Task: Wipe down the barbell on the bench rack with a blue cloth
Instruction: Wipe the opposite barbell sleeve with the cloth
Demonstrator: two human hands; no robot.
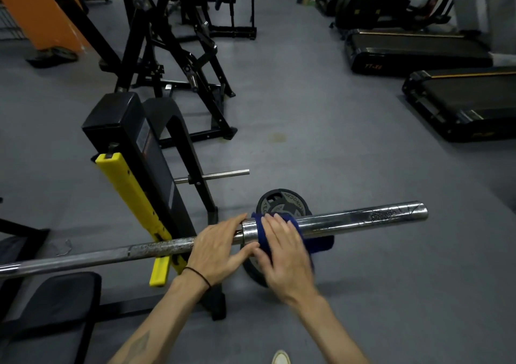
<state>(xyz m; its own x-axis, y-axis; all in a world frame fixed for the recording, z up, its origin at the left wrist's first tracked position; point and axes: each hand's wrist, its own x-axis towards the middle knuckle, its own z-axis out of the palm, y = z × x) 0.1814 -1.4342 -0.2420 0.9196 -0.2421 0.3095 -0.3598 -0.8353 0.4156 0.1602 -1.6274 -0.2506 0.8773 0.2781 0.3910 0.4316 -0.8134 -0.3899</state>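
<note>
A steel barbell (pixel 360 219) lies across the bench rack (pixel 145 168), its thick chrome sleeve pointing right. A dark blue cloth (pixel 318 240) is wrapped round the inner end of that sleeve. My right hand (pixel 282 254) lies over the cloth and holds it against the sleeve, fingers curved round it. My left hand (pixel 217 246) rests on the bar just left of the sleeve collar, fingers fairly straight and thumb below, beside the right hand.
A black weight plate (pixel 282 204) stands on the grey floor behind and under the sleeve. The rack's yellow guard (pixel 134 199) and a plate peg (pixel 223 173) sit to the left. The bench pad (pixel 47 302) is lower left. Treadmills (pixel 460 104) stand far right.
</note>
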